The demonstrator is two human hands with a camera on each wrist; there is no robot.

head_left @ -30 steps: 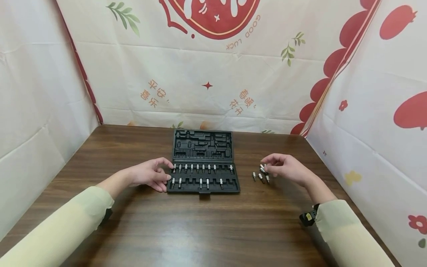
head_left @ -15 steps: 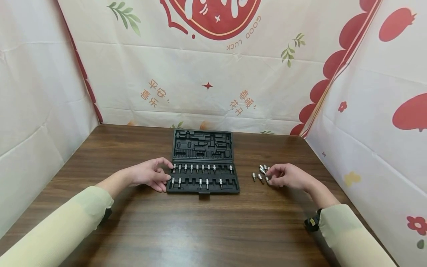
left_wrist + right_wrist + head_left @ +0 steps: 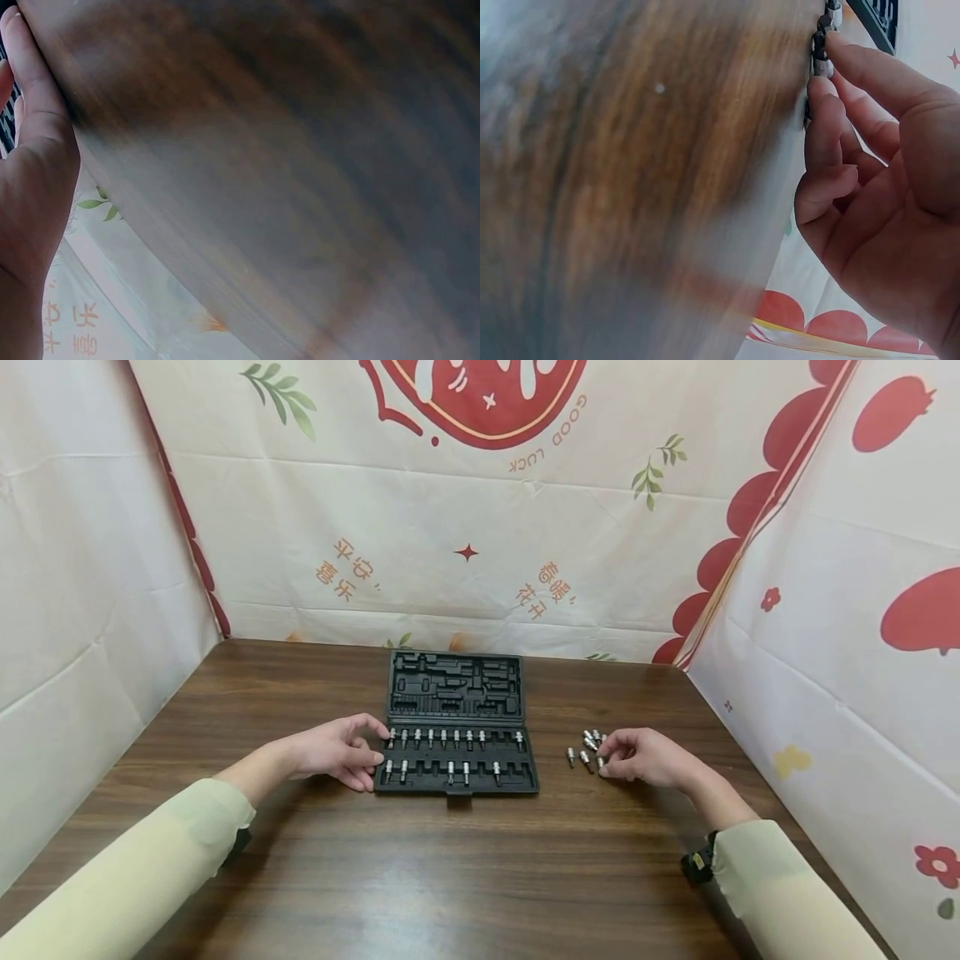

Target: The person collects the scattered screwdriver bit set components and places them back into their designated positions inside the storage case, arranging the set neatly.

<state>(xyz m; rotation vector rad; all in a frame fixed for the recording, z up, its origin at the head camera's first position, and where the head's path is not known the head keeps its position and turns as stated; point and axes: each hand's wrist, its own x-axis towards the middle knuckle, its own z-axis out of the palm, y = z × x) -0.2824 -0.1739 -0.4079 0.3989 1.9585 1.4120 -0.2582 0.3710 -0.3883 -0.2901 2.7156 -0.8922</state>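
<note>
A black plastic tool case (image 3: pixel 456 687) lies open on the table in the head view. Two rows of silver bit sockets stand in its lower tray, with several slots vacant. At the case's left edge my left hand (image 3: pixel 339 752) touches it with the index finger and thumb, the other fingers below. Right of the case, my right hand (image 3: pixel 651 757) pinches a bit socket (image 3: pixel 601 763) between thumb and index finger, low over the table. Beside it lie several loose bit sockets (image 3: pixel 585 757). In the right wrist view, the thumb and fingertips meet at the bit socket (image 3: pixel 821 66).
The brown wooden table (image 3: pixel 457 877) reaches back to a printed cloth backdrop (image 3: pixel 465 510). Cloth walls flank both sides, the right one (image 3: pixel 840 693) close to the right forearm. A latch tab (image 3: pixel 460 802) sticks out from the case's front edge.
My right hand has shifted slightly right and toward the front, from the rear of the loose pile to the bit socket at its front right. The left hand and case stay in place.
</note>
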